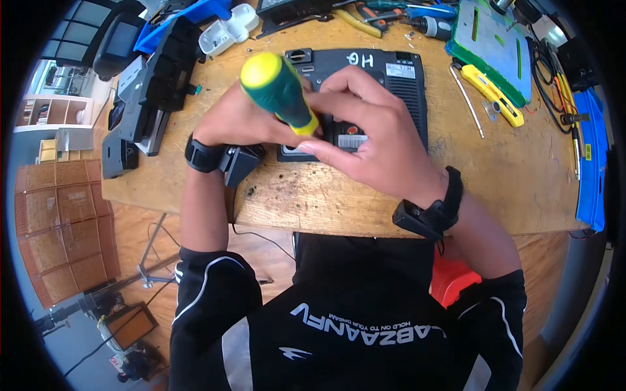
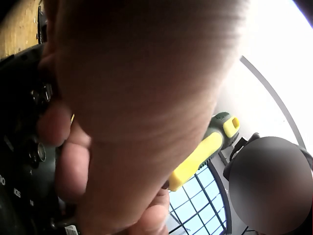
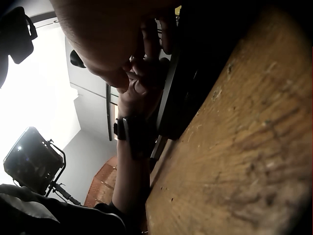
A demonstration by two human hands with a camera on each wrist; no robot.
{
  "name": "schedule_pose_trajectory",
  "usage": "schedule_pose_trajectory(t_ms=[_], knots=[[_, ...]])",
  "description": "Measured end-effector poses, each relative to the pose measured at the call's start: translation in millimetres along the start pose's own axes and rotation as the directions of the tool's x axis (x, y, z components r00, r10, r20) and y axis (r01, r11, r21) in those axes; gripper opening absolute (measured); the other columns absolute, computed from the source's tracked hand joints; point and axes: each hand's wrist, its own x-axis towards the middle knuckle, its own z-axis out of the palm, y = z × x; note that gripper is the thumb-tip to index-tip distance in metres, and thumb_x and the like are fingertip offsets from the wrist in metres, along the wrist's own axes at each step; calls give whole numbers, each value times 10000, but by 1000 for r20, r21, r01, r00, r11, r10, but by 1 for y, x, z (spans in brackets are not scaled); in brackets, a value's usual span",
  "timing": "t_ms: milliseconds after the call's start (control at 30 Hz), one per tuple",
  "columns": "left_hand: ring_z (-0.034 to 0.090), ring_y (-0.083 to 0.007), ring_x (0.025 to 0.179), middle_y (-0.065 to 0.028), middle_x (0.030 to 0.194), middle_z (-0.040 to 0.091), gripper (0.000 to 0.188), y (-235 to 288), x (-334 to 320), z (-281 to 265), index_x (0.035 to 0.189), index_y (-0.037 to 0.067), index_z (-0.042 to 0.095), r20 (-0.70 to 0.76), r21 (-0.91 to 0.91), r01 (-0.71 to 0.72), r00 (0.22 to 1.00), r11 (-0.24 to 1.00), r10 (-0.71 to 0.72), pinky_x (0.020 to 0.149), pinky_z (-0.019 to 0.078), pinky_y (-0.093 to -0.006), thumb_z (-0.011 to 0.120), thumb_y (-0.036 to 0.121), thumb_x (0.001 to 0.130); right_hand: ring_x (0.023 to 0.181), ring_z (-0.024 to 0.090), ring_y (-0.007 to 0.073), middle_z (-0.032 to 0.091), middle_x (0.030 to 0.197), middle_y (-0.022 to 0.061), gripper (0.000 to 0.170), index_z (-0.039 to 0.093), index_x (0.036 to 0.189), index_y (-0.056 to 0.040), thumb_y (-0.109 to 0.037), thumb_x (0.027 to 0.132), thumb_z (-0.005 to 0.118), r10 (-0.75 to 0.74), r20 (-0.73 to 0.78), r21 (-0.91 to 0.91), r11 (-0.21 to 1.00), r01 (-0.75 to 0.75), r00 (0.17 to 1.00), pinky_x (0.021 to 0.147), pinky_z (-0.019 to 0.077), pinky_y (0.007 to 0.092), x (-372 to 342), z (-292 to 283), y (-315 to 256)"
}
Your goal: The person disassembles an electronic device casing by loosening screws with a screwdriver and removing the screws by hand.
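A screwdriver (image 1: 279, 91) with a green and yellow handle stands tilted over the underside of a dark laptop (image 1: 407, 98), which lies flat near the table's front. My left hand (image 1: 238, 118) holds the screwdriver low down, its thumb along the bottom of the handle. From the other side my right hand (image 1: 375, 133) pinches around the shaft just below the yellow collar. The tip is hidden behind the fingers. In the left wrist view the screwdriver handle (image 2: 198, 156) shows past the palm, and curled fingertips sit close over the laptop casing (image 2: 19, 166).
To the right lie a yellow utility knife (image 1: 492, 94), a thin metal rod (image 1: 467, 101) and a green-edged board (image 1: 492, 49). Black device parts (image 1: 160, 78) stand at the left. Pliers (image 1: 358, 23), a white case (image 1: 228, 29) and other tools line the back of the wooden table (image 1: 313, 202).
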Motion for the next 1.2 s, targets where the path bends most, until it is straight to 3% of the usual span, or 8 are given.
schedule_pose_trajectory(t_ms=[200, 300, 533, 667, 800, 867, 1100, 1200], knots=[[665, -155, 754, -89, 832, 691, 400, 3, 2, -1, 872, -2, 699, 40, -110, 38, 999, 993, -33, 658, 505, -295, 858, 343, 745, 712, 554, 109, 643, 883, 29, 422, 735, 1095, -31, -105, 723, 920, -52, -130, 57, 997, 60, 990, 653, 479, 243, 0, 3, 1], [694, -152, 878, -71, 976, 737, 329, 24, 13, -16, 1007, 25, 741, 274, -67, 97, 959, 993, -75, 802, 563, -297, 905, 127, 741, 693, 522, 103, 635, 905, 27, 361, 740, 1108, -14, -55, 776, 875, -69, -111, 130, 988, 84, 991, 633, 452, 236, -2, 9, 7], [734, -203, 820, -134, 930, 750, 278, 24, 1, -14, 959, -34, 737, 119, 158, 119, 983, 980, -139, 737, 579, -308, 838, 128, 757, 695, 620, 139, 633, 923, 35, 357, 757, 1138, -76, -197, 820, 863, -101, -187, 38, 993, 110, 977, 634, 524, 275, -2, 14, 7], [716, -192, 905, -105, 1041, 746, 565, 1, -10, -13, 1201, 28, 672, 146, -75, 152, 979, 985, -140, 807, 565, -310, 929, 235, 742, 711, 529, 100, 606, 984, 35, 415, 726, 1061, 3, -136, 729, 932, -79, -123, 117, 989, 93, 989, 623, 461, 231, 0, 6, -1], [705, -187, 746, -90, 853, 740, 231, 22, 11, 1, 849, 37, 725, 152, -135, 168, 977, 976, -147, 714, 536, -291, 854, 181, 723, 767, 598, 99, 650, 996, 54, 453, 730, 1120, -31, -120, 725, 934, -117, -139, 151, 979, 138, 983, 622, 496, 243, 0, 10, 2], [708, -178, 800, -89, 917, 739, 319, 5, 8, -6, 944, 45, 699, 211, -298, 3, 975, 955, 63, 744, 545, -297, 892, 217, 757, 758, 598, 98, 656, 1006, 56, 485, 722, 1160, -35, -109, 728, 929, -56, -107, 182, 980, 75, 993, 622, 494, 242, -2, 8, 1], [694, -177, 913, -53, 1044, 710, 394, -6, -13, -17, 985, 76, 718, 116, 51, 130, 984, 990, -136, 819, 551, -292, 944, 141, 668, 669, 566, 80, 672, 992, 37, 527, 708, 1226, -48, -77, 740, 910, -98, -163, 227, 965, 134, 982, 619, 475, 221, 3, 8, 2], [673, -149, 915, -42, 1030, 709, 470, -5, -9, -10, 1076, 48, 677, 59, -181, 119, 992, 976, -110, 815, 555, -293, 940, 152, 700, 665, 564, 66, 673, 994, 30, 504, 709, 1215, -53, -93, 753, 907, -80, -137, 250, 962, 112, 987, 628, 473, 208, 2, 6, 6]])
